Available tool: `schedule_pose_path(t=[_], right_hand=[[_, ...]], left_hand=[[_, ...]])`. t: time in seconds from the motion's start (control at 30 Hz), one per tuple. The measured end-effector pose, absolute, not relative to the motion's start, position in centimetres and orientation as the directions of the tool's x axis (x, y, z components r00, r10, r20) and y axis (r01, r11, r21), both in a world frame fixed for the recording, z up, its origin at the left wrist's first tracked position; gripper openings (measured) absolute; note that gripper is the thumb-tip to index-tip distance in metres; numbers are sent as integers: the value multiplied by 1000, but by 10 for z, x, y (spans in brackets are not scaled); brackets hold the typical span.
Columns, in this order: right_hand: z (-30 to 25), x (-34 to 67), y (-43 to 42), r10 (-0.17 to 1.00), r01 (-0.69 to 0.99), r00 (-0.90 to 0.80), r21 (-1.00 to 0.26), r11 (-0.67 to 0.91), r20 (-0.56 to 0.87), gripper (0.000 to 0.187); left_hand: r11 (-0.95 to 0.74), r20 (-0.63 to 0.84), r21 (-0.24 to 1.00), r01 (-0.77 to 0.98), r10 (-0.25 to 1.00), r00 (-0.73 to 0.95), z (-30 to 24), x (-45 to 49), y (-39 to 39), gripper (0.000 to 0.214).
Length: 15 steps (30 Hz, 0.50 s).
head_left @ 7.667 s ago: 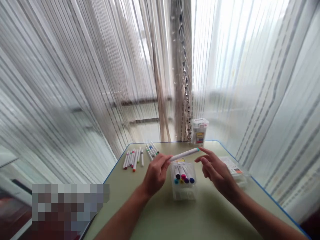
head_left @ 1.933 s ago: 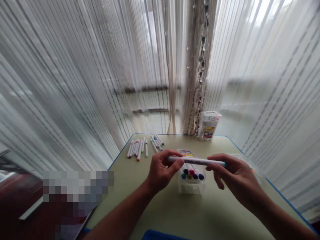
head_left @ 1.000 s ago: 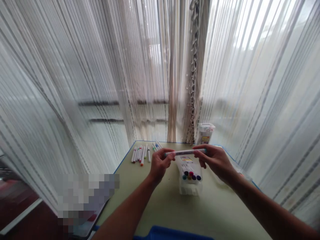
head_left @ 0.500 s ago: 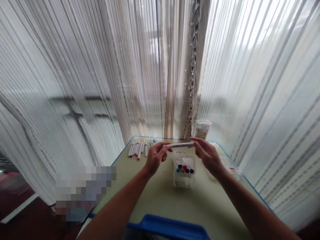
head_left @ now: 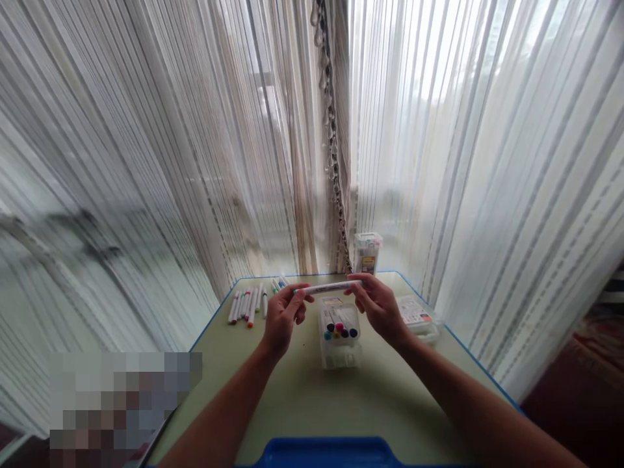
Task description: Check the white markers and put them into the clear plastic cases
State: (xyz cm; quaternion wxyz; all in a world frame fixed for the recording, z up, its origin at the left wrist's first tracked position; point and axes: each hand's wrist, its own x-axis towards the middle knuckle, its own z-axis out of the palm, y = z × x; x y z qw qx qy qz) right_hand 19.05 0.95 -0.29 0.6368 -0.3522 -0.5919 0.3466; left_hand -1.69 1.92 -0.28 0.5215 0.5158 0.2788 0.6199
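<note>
A white marker pen (head_left: 329, 287) is held level above the table, with print along its barrel. My left hand (head_left: 283, 316) pinches its left end, where a bit of teal shows. Its right end sits between the fingers of my right hand (head_left: 377, 304). Just below the pen stands an open clear plastic case (head_left: 340, 354), with several markers (head_left: 340, 328) inside, their coloured ends facing me. To the left of my left hand, several white markers (head_left: 246, 305) with coloured ends lie side by side on the table.
The pale green table (head_left: 292, 406) has a blue rim and a blue tray (head_left: 327, 450) at its near edge. A clear lidded container (head_left: 367, 253) stands at the back. Another clear case (head_left: 419, 318) lies at the right. Sheer striped curtains (head_left: 219, 162) hang behind.
The view has turned to the right, so the table and its things appear further left. Both hands still hold the marker, which is now tilted slightly more, right end higher.
</note>
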Motion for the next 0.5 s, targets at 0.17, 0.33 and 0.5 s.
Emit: schedule_pose_path(t=[0.17, 0.33, 0.5], right_hand=[[4, 193, 7, 882, -24, 52, -882, 470, 468, 36], [6, 195, 6, 905, -51, 39, -904, 424, 423, 34], [5, 197, 4, 920, -50, 36, -918, 393, 391, 33]], left_hand=[[-316, 354, 894, -318, 933, 67, -2, -16, 19, 36], [-327, 361, 899, -292, 930, 72, -4, -15, 18, 36], [-334, 373, 893, -303, 924, 82, -5, -15, 18, 31]])
